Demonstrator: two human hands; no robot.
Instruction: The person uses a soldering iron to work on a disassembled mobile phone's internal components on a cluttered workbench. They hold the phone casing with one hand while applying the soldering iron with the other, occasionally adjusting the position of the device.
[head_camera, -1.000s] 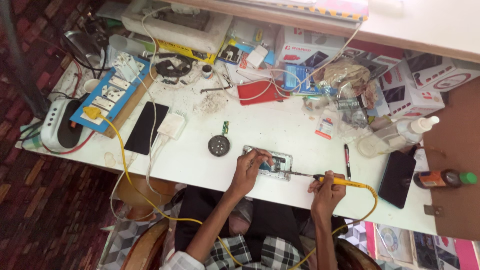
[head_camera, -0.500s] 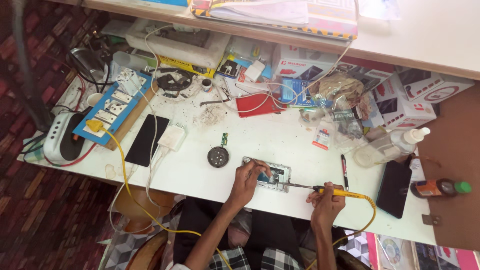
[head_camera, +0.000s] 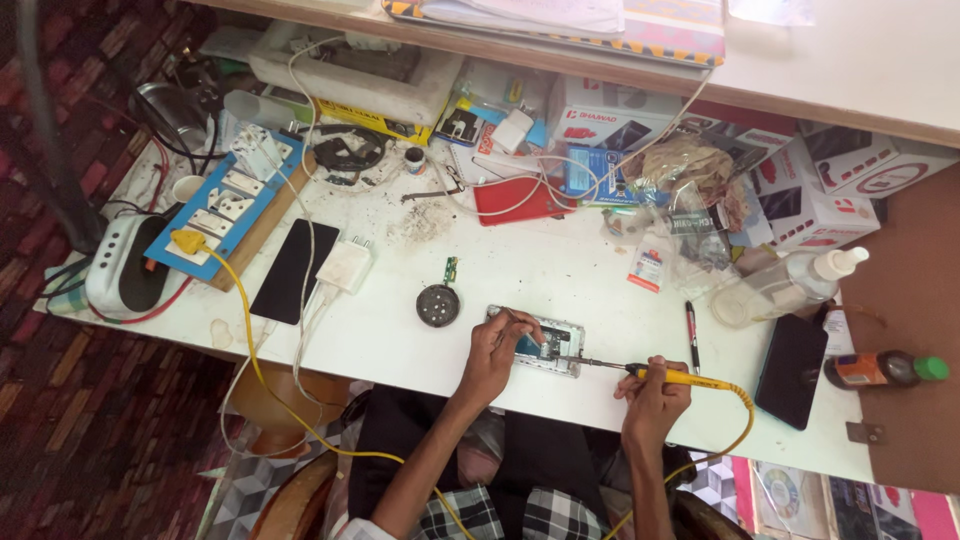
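Now two hands work: left fingers (head_camera: 497, 347) pinching one opened phone (head_camera: 540, 341), right fingers (head_camera: 650, 388) gripping one soldering iron (head_camera: 668, 376).

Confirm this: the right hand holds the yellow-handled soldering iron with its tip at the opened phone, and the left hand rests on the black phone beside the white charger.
Not quite. In the head view the left hand rests on the opened phone, not on the black phone, which lies untouched beside the white charger. The right hand does hold the yellow-handled soldering iron, tip at the opened phone.
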